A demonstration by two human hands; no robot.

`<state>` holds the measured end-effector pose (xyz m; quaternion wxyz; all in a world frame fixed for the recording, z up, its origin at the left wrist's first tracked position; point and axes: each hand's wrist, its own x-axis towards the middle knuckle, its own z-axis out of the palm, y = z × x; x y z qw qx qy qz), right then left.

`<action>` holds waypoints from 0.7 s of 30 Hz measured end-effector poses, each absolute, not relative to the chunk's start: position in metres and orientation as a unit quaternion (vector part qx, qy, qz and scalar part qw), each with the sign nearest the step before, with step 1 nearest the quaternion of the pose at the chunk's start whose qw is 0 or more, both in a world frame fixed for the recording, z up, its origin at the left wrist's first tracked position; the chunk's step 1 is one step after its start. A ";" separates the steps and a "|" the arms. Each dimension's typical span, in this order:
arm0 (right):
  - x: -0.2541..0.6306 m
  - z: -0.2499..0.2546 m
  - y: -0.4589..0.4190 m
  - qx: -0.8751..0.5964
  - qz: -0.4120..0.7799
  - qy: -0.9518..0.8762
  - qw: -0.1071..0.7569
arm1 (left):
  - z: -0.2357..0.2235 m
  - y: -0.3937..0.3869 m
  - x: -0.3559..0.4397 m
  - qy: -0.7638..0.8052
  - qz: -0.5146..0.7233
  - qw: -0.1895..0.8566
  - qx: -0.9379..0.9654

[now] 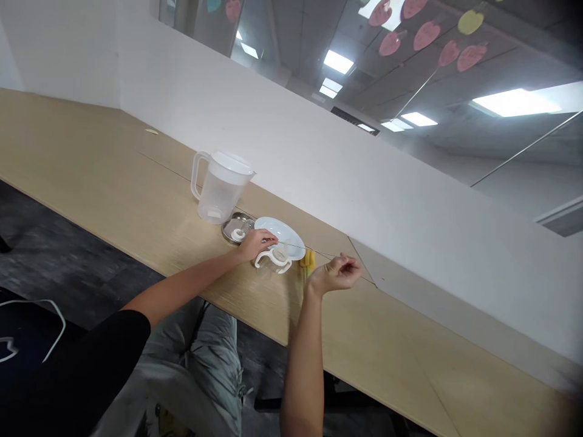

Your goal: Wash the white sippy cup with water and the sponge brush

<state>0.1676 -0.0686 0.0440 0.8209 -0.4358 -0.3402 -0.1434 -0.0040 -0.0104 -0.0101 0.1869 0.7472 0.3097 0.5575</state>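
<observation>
- The left hand [255,244] is placed at the rim of a white plate [286,233], just beside a clear two-handled cup [268,270]; its fingers [269,238] are curled narrow, and whether anything is gripped by them cannot be told.
- The right hand [336,274] is raised near a yellow item [308,262]; its fingers [350,265] are loosely curled, and nothing is held by them.
- The plate could be tipped if its rim is pressed too hard.
- The cup could be knocked over if the left wrist is swung sideways.
- A steel lid [237,227] and a plastic jug [221,187] are crowded close on the surface [113,164], so either could be struck by a careless sweep of the left hand.
</observation>
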 end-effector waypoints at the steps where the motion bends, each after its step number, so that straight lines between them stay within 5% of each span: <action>1: 0.170 0.044 -0.068 -0.432 -0.143 -0.333 0.826 | -0.010 -0.011 -0.004 0.312 0.556 0.183 0.748; 21: 0.192 0.038 -0.056 -0.520 -0.100 -0.232 0.816 | -0.004 -0.017 -0.009 0.385 0.562 0.086 0.727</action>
